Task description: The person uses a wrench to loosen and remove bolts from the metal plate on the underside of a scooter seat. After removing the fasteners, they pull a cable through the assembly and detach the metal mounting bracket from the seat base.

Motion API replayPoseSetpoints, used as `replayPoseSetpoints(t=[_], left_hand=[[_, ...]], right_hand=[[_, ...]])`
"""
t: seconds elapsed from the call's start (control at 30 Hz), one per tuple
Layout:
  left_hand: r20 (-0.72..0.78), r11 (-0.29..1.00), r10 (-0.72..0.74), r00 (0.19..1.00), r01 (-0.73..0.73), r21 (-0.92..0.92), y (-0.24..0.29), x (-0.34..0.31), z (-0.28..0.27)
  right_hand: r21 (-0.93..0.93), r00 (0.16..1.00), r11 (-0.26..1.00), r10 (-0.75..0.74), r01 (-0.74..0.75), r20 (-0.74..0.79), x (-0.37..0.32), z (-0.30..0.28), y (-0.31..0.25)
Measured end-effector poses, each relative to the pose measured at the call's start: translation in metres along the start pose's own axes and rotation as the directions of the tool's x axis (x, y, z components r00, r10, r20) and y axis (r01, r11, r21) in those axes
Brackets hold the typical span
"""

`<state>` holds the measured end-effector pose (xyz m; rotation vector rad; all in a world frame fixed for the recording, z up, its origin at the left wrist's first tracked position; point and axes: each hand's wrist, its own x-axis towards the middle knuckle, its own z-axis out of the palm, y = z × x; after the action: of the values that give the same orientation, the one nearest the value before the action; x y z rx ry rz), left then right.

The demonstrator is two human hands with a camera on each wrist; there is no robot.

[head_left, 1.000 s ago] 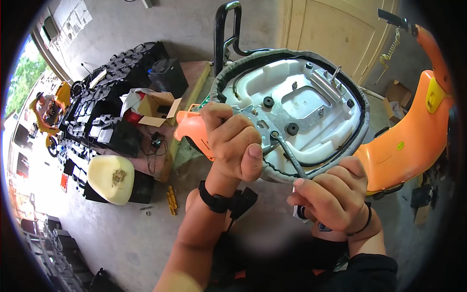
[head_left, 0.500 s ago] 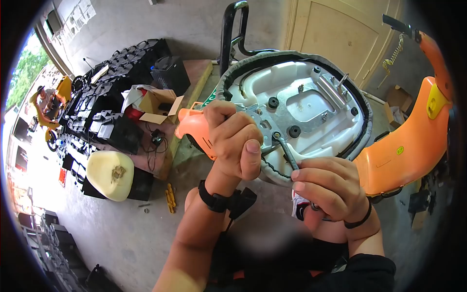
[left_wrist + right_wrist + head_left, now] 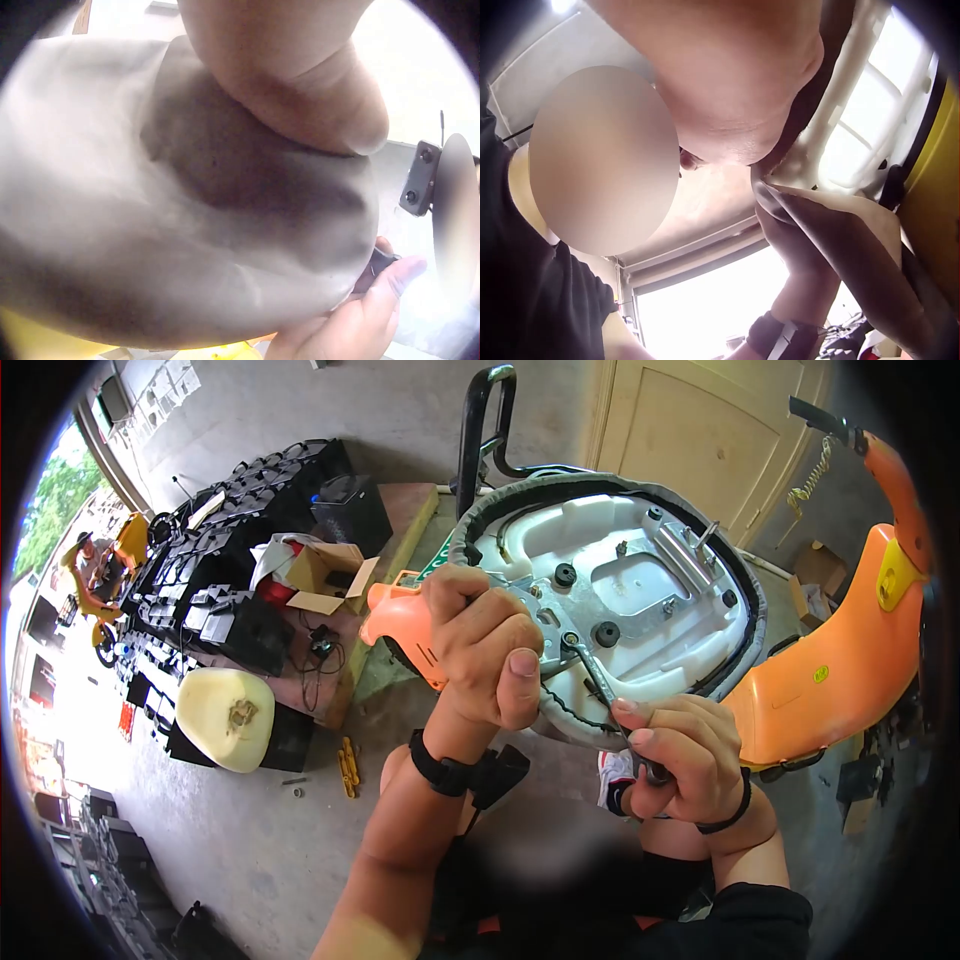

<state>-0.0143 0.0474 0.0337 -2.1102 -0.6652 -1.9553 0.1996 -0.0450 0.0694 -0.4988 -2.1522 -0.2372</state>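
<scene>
A seat (image 3: 660,650) is tipped up in the head view, its white plastic underside and metal plate facing me. My left hand (image 3: 485,650) grips the seat's near left edge by the metal hinge bracket, fingers curled and thumb outward. In my right hand (image 3: 690,755) a wrench (image 3: 600,680) is pinched between thumb and fingers, its ring end over a bolt (image 3: 570,640) on the plate. The left wrist view shows the seat's smooth grey cover (image 3: 187,225) beneath the left hand, with the right hand beyond its edge. Fingers hide the wrench's lower part.
Orange scooter bodywork (image 3: 820,680) curves up at right, and a black grab rail (image 3: 475,440) rises behind the seat. At left are rows of black batteries (image 3: 260,500), an open cardboard box (image 3: 335,575) and a cream seat foam (image 3: 225,720). Yellow parts (image 3: 348,765) lie on the floor.
The right hand's fingers, straighter half a second ago, now curl round the wrench lower on its shank. The wrench has swung slightly on the bolt. The left hand keeps its grip on the seat.
</scene>
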Motion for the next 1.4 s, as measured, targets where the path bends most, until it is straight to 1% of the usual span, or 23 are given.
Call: replayPoseSetpoints(t=[0.17, 0.23, 0.3, 0.4, 0.43, 0.5, 0.63, 0.7, 0.73, 0.8, 0.83, 0.87, 0.93, 1.1, 1.17, 1.2, 1.27, 1.33, 1.37, 1.4], left_hand=[[-0.021, 1.000, -0.006, 1.000, 0.006, 0.003, -0.001, 0.003, 0.000], [0.003, 0.999, -0.029, 1.000, 0.029, -0.028, -0.003, 0.002, -0.003], [0.003, 0.998, -0.038, 0.999, 0.038, -0.042, -0.005, -0.002, -0.006], [0.016, 0.997, -0.049, 0.999, 0.050, -0.053, -0.004, -0.003, -0.007], [0.027, 0.997, -0.052, 0.998, 0.054, -0.051, -0.003, -0.003, -0.008], [0.028, 0.997, -0.055, 0.998, 0.056, -0.047, -0.004, -0.004, -0.008], [0.025, 0.997, -0.051, 0.998, 0.052, -0.048, -0.003, -0.004, -0.007], [0.018, 0.998, -0.047, 0.999, 0.048, -0.048, -0.003, -0.004, -0.007], [0.011, 0.998, -0.045, 0.999, 0.046, -0.047, -0.003, -0.003, -0.006], [-0.005, 0.998, -0.041, 0.999, 0.041, -0.053, -0.002, -0.001, -0.004], [-0.022, 0.998, -0.040, 0.999, 0.038, -0.056, -0.001, -0.001, -0.004], [-0.022, 0.998, -0.038, 0.999, 0.037, -0.056, -0.001, -0.001, -0.005], [0.018, 0.999, -0.037, 0.999, 0.038, -0.024, 0.000, -0.001, -0.006], [0.030, 0.999, -0.044, 0.999, 0.045, -0.028, -0.001, -0.003, -0.006], [0.027, 0.999, -0.019, 0.999, 0.019, -0.027, -0.002, -0.002, -0.007], [0.019, 0.999, -0.015, 1.000, 0.016, -0.048, -0.004, -0.004, -0.006], [0.035, 0.998, -0.014, 0.999, 0.017, -0.067, -0.004, -0.004, -0.009], [0.054, 0.996, -0.010, 0.999, 0.014, -0.085, -0.004, -0.005, -0.011], [0.025, 0.993, -0.023, 0.999, 0.025, -0.112, -0.006, -0.007, -0.008], [0.019, 0.997, -0.028, 0.999, 0.029, -0.067, -0.004, -0.004, -0.007]], right_hand=[[0.010, 1.000, 1.000, 0.014, -0.014, 0.006, 0.004, -0.001, -0.002], [0.015, 1.000, 1.000, 0.009, -0.009, 0.019, 0.005, 0.002, -0.002], [0.087, 0.997, 0.995, -0.056, 0.052, 0.047, 0.004, 0.007, -0.001], [0.095, 0.995, 0.995, -0.050, 0.041, 0.087, 0.004, 0.005, -0.004], [0.097, 0.995, 0.994, -0.050, 0.042, 0.086, 0.004, 0.006, -0.004], [0.032, 0.995, 0.997, -0.068, 0.066, 0.068, 0.003, 0.010, -0.004], [0.026, 0.994, 0.997, -0.077, 0.075, 0.081, 0.005, 0.005, -0.005], [0.003, 0.981, 0.988, -0.155, 0.156, 0.118, 0.006, 0.002, -0.004], [0.001, 0.981, 0.988, -0.154, 0.155, 0.116, 0.005, 0.002, -0.003], [0.009, 0.975, 0.977, -0.214, 0.214, 0.066, 0.004, 0.003, 0.001], [0.044, 0.987, 0.987, -0.157, 0.155, 0.028, 0.003, 0.003, 0.000], [0.043, 0.987, 0.987, -0.157, 0.156, 0.027, 0.004, 0.002, -0.003], [0.068, 0.995, 0.998, -0.009, 0.002, 0.103, 0.008, -0.002, -0.008], [0.105, 0.999, 0.995, -0.010, 0.005, 0.043, 0.008, -0.004, -0.006], [0.159, 0.995, 0.982, 0.098, -0.102, 0.037, 0.010, -0.010, -0.009], [0.102, 0.991, 0.986, 0.129, -0.133, 0.044, 0.006, -0.012, -0.009], [0.030, 0.987, 0.986, 0.162, -0.161, -0.009, 0.010, -0.011, -0.012], [0.073, 0.963, 0.966, 0.256, -0.250, -0.089, -0.002, -0.005, -0.015], [0.029, 0.972, 0.977, 0.211, -0.209, -0.103, -0.002, -0.005, -0.011], [-0.023, 0.979, 0.984, 0.170, -0.174, -0.115, -0.002, -0.004, -0.006]])
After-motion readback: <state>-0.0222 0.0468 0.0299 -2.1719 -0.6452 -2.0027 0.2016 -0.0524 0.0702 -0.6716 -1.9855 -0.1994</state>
